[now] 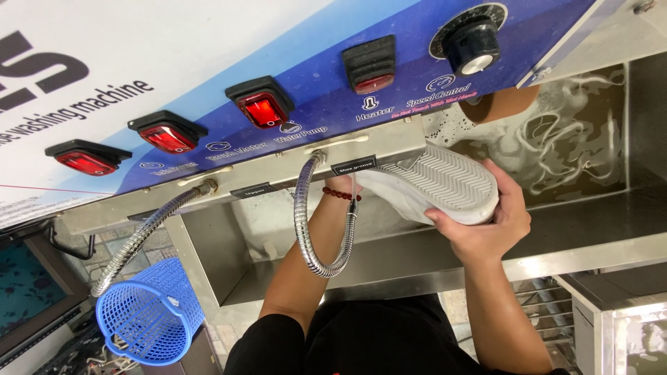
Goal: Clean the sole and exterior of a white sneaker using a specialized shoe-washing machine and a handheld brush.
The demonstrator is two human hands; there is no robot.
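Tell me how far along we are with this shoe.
Done: three red switches lit, basin water foamy. In hand: right hand grips the white shoe sole-up over the basin; left hand reaches under the panel, mostly hidden. Left: shoe is not in the water.

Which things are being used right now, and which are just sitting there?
In use: white shoe, right hand gripping it, left hand mostly hidden by the shoe, metal hose, soapy tub.

Just sitting there: blue basket, red switches, black dial.
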